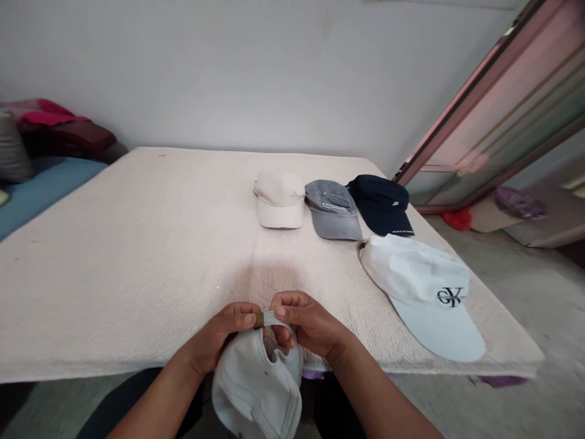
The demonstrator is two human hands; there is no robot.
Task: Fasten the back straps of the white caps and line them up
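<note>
A pale grey-white cap hangs over the near edge of the cloth-covered surface, its back facing up. My left hand pinches the brass buckle end of its rear strap. My right hand pinches the same strap from the other side, fingers closed on it. The two hands meet at the strap, thumbs almost touching.
On the cream cloth lie a white cap with a dark logo, a navy cap, a grey cap and a cream cap. A sliding door frame leans at right; a blue mattress with cushions is at left.
</note>
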